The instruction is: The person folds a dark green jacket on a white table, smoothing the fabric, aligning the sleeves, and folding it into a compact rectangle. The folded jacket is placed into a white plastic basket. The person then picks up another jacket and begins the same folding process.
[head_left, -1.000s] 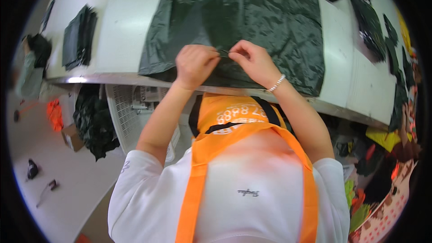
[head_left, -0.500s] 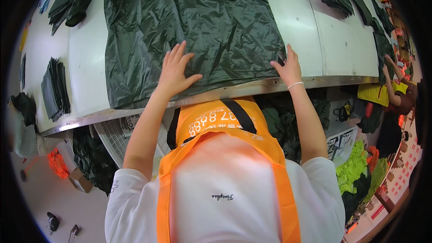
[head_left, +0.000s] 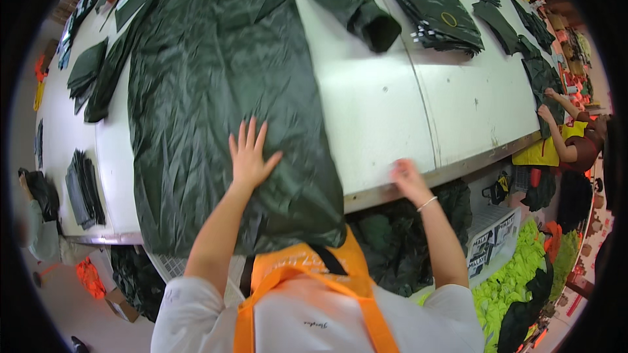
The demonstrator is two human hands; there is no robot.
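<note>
A long dark green raincoat [head_left: 216,78] of shiny, creased fabric lies spread on the white table, its hem hanging over the near edge. Both sleeves stretch out at the far end; the right-hand sleeve [head_left: 340,3] ends in an open cuff. My left hand [head_left: 250,160] rests flat on the lower part of the coat, fingers spread. To the right of the coat, apart from it, my right hand [head_left: 411,180] is over the table's front edge. Its fingers look curled but are smeared by motion, so whether they hold anything is unclear.
Folded dark green garments lie in stacks at the right [head_left: 435,13] and left [head_left: 85,189] of the white table [head_left: 366,104]. Under it are dark fabric and a white crate [head_left: 494,242], with lime-green garments [head_left: 504,294] nearby. A co-worker [head_left: 575,144] handles dark fabric at the far right.
The raincoat has slid toward me and left; its sleeves now show and its hem hangs over the edge. My right hand has come off the fabric. My left hand stays on it.
</note>
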